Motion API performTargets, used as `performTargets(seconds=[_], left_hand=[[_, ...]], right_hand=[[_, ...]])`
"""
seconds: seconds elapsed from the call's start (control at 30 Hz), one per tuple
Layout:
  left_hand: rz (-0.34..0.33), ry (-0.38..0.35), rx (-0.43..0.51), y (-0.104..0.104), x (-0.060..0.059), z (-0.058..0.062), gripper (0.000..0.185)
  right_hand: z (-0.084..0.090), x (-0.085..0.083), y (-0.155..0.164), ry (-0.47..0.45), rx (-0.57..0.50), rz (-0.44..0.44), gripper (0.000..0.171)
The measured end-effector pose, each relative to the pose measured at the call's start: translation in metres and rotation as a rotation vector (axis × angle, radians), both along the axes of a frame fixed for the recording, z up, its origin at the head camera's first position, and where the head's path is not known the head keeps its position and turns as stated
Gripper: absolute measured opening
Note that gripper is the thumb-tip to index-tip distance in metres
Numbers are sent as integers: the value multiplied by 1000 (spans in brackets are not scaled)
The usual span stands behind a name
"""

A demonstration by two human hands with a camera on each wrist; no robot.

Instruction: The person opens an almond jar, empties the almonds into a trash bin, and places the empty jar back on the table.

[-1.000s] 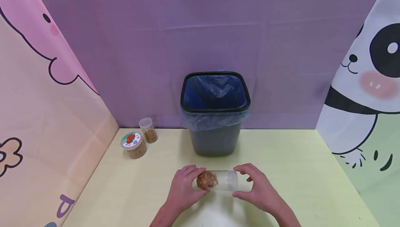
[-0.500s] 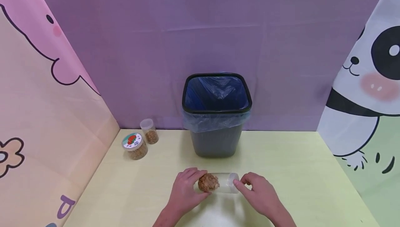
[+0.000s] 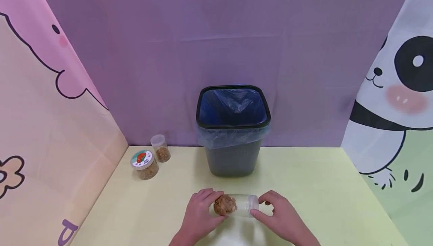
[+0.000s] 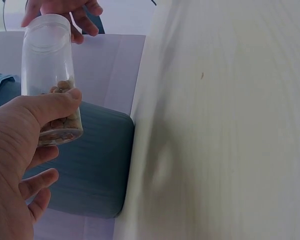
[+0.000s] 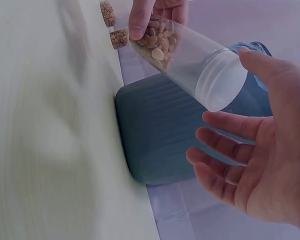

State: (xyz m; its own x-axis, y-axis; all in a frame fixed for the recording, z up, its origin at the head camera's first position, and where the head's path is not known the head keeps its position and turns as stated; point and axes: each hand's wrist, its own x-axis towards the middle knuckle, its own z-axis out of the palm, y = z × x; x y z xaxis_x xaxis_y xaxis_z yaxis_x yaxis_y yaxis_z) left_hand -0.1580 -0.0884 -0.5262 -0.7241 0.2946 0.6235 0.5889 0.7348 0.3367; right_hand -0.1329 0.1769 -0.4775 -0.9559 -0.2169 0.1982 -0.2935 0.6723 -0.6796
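From the head view, a person's left grip (image 3: pixel 199 216) closes thumb and fingers round the base end of a clear jar (image 3: pixel 241 205), which lies sideways in the air above the table (image 3: pixel 321 189). Brown pieces (image 3: pixel 224 205) are gathered in that end of the jar. The right grip (image 3: pixel 280 216) has thumb and forefinger at the lid (image 3: pixel 253 202) on the other end. Behind the jar stands a grey bin (image 3: pixel 233 159) lined with a blue bag (image 3: pixel 233 107). At the back left, a tub (image 3: pixel 147 171) with a picture label on top and a narrower, pale-capped small jar (image 3: pixel 160 149) each hold brown contents; this view alone shows that label.

The left wrist view shows the left thumb across the front of the jar over the pieces, and the remaining fingers loosely bent below. A small dark mark (image 4: pixel 202 76) sits on the table.

The right wrist view shows the lid best: whitish, on the jar, pinched between thumb and forefinger at opposite edges, the other fingers spread apart from it. Past the left grip, the tub and small jar show only in part.
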Motion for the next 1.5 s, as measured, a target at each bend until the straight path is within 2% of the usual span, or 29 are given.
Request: performTargets(seconds=[0.5,0.9,1.27,1.4,1.5], left_hand=[[-11,-22,-8,1,0,3,60],[-6,-11,1,0,1,-4,62],[7,-20,-3,-2,5,-9,63],[10,-17,-2,-1,7,-11,62],[11,-32,-6,-1,7,-12,62]], right_hand=[[-4,0,6,80,-91,117,40],[-5,0,6,81,-95,154,51],[-9,0,6,99,-118,211,51],[-14,2,6,77,-125,175,53],[-16,5,4,52,-117,84,49]])
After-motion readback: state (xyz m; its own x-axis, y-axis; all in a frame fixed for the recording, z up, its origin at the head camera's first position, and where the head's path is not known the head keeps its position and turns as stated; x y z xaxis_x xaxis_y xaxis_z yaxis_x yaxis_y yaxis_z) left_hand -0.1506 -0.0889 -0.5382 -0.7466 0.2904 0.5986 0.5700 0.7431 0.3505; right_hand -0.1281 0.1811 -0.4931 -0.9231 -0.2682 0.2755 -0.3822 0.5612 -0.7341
